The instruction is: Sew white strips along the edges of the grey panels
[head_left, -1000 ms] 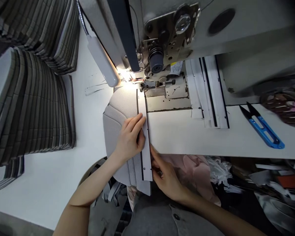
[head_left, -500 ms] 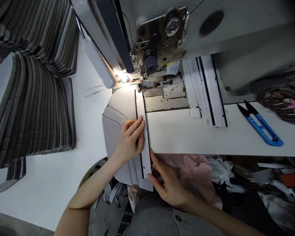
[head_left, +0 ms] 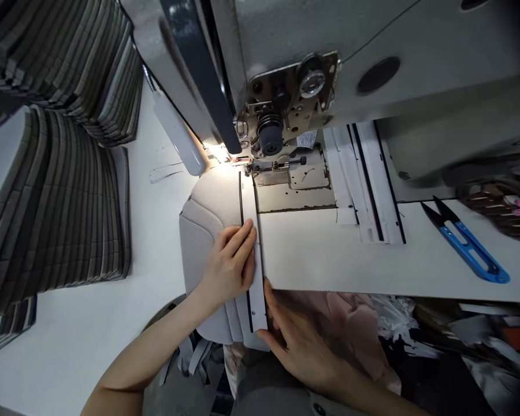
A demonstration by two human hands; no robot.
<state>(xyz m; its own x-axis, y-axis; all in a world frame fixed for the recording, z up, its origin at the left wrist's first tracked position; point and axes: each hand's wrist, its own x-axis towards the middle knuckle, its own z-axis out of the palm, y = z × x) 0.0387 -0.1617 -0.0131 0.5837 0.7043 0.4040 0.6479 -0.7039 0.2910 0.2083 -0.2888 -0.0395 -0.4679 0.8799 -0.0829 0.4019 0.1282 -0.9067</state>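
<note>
A light grey padded fabric panel (head_left: 199, 231) with curved seams lies under the sewing machine's presser foot (head_left: 248, 169). Along its right edge runs a white strip (head_left: 257, 300) with a black line and small holes; its far end reaches the foot. My left hand (head_left: 231, 260) rests on panel and strip, fingers stretched out and pressing down, with nothing gripped. At the near end, my right hand (head_left: 299, 341) holds the panel's edge beside the strip, its thumb by the strip's end and index finger along the side. Its other fingers are partly hidden.
Tall stacks of grey panels (head_left: 60, 202) stand on the left. A lamp (head_left: 179, 136) lights the needle area. More white strips (head_left: 364, 179) lie right of the machine plate, then blue thread snips (head_left: 472, 242) and a brown item with a pink piece (head_left: 498, 208). Pink cloth (head_left: 351, 318) hangs below the table edge.
The whole view has shifted, so machine, panel and hands appear lower. Both hands stay at nearly the same places on the panel; my right thumb sits slightly further left by the strip's end.
</note>
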